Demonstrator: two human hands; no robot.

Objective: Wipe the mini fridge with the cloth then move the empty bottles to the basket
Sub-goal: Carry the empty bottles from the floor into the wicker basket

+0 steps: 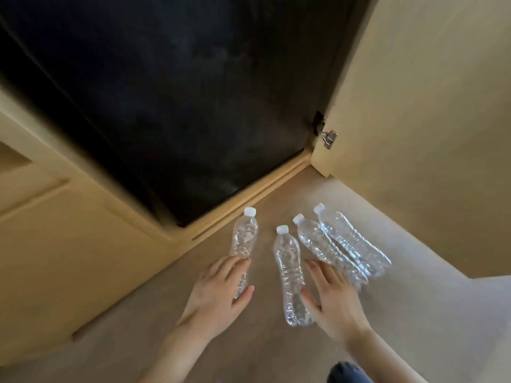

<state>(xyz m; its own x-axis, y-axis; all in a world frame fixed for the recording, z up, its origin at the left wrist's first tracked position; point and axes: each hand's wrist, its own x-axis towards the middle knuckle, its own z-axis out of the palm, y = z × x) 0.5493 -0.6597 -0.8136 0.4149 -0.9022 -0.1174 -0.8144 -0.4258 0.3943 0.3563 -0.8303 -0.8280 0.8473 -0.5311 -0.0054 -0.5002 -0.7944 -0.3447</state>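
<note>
My left hand (218, 288) is spread over the bottom end of a clear crinkly plastic bottle with a white cap (244, 239) lying on the tan floor (138, 341). My right hand (331, 297) is spread too, between the middle clear bottle (289, 269) and two clear bottles lying side by side (340, 244). There is bare floor near my arms. Farther off, the floor ends at a wooden edge strip (249, 200) below the black fridge front (171, 100). An open cream door (431, 111) blocks the right side.
</note>
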